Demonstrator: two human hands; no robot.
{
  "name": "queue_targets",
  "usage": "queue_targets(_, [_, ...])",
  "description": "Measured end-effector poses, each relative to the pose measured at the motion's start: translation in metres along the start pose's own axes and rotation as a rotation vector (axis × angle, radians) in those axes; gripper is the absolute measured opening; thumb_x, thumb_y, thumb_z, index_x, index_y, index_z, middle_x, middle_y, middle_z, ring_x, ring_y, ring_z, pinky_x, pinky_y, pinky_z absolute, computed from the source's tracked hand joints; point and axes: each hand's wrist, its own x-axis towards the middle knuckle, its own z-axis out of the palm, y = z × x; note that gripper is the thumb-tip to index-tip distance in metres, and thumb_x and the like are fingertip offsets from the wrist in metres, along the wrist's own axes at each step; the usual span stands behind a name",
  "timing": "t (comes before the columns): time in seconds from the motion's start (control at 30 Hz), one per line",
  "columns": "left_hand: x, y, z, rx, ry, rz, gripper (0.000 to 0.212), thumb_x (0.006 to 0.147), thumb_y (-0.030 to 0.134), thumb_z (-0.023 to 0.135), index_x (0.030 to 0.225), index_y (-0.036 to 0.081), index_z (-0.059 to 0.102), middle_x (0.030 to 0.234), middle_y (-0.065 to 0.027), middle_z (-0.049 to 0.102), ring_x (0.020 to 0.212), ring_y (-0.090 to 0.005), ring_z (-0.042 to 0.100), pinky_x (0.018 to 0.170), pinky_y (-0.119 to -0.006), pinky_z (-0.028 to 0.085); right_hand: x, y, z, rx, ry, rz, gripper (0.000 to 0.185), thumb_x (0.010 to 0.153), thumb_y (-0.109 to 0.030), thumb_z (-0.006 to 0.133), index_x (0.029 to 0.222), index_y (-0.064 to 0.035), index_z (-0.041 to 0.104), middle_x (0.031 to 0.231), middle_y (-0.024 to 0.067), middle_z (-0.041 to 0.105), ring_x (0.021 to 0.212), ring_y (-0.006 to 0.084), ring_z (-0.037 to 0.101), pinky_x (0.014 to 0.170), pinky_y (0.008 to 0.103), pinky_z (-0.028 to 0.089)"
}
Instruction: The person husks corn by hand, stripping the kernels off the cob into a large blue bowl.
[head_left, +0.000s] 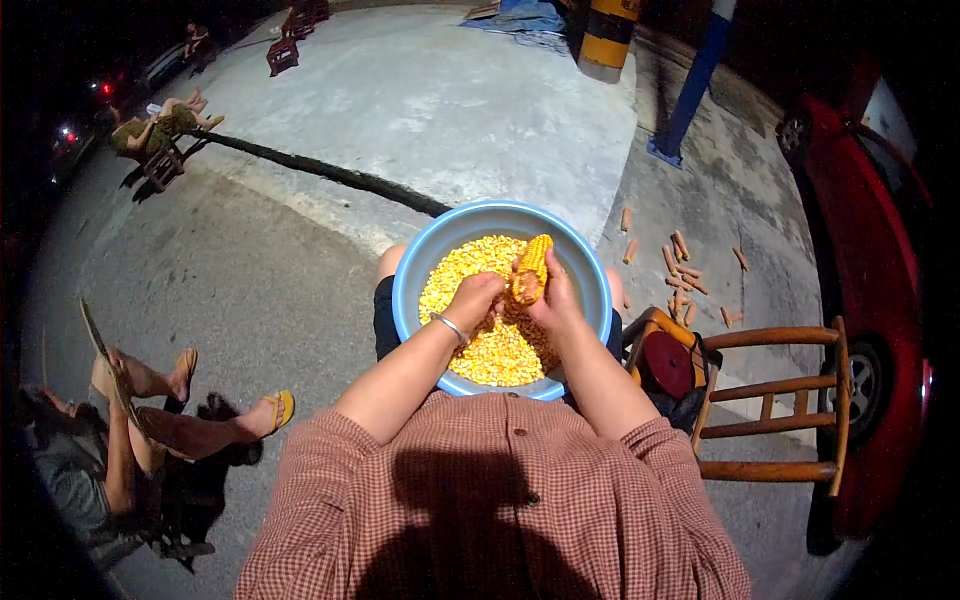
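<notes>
A blue plastic basin (592, 277) rests on my lap, holding a deep layer of loose yellow corn kernels (499, 364). Over it, my right hand (553, 292) grips an ear of dried corn (535, 259); kernels still cover its upper part, while the lower end nearest me looks partly bare. My left hand (478, 300), with a silver bangle at the wrist, is just left of the ear. Its fingers are curled, and whether kernels are inside them is hidden.
Stripped corn cobs (679, 281) lie scattered on the concrete at right. A wooden chair (772, 386) bearing a dark red round object (669, 364) stands beside me, near a red car (862, 225). Another person (112, 435) sits at lower left. A blue post (694, 90) stands farther ahead.
</notes>
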Motion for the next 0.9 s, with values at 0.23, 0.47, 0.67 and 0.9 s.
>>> queue_targets(0.23, [-0.006,0.000,0.011,0.468,0.161,0.541,0.014,0.074,0.006,0.058,0.087,0.002,0.060,0.076,-0.0054,0.057,0.072,-0.0150,0.056,0.066,-0.025,0.045,-0.001,0.000,0.002,-0.015,0.011,-0.053,0.034,0.090,-0.035,0.044,0.106,-0.0060,0.046,0.092,0.0122,0.056,0.086,0.0245,0.056,0.075,0.0385,0.048])
queue_targets(0.47, [-0.011,0.004,0.012,0.725,0.255,0.739,0.015,0.074,0.008,0.061,0.089,0.007,0.064,0.082,-0.0101,0.058,0.075,-0.0244,0.058,0.066,-0.031,0.046,0.001,0.005,-0.001,-0.096,-0.077,-0.084,0.025,0.090,-0.025,0.046,0.109,-0.0086,0.043,0.094,0.0100,0.056,0.085,0.0215,0.057,0.073,0.0345,0.049])
queue_targets(0.67, [-0.012,0.005,0.012,0.829,0.280,0.783,0.012,0.073,0.008,0.062,0.085,0.005,0.062,0.080,-0.0106,0.059,0.074,-0.0261,0.058,0.065,-0.032,0.046,-0.005,0.008,0.010,-0.167,-0.070,-0.130,0.027,0.089,-0.025,0.048,0.111,-0.0096,0.041,0.096,0.0080,0.055,0.086,0.0195,0.056,0.073,0.0332,0.048])
queue_targets(0.9, [-0.011,0.005,0.010,0.963,0.340,0.766,0.017,0.070,0.016,0.065,0.082,0.006,0.059,0.081,-0.0108,0.059,0.075,-0.0284,0.058,0.065,-0.036,0.046,-0.008,0.016,0.014,-0.385,0.033,-0.212,0.037,0.088,-0.023,0.051,0.118,-0.0105,0.035,0.108,0.0069,0.050,0.098,0.0182,0.050,0.079,0.0328,0.044])
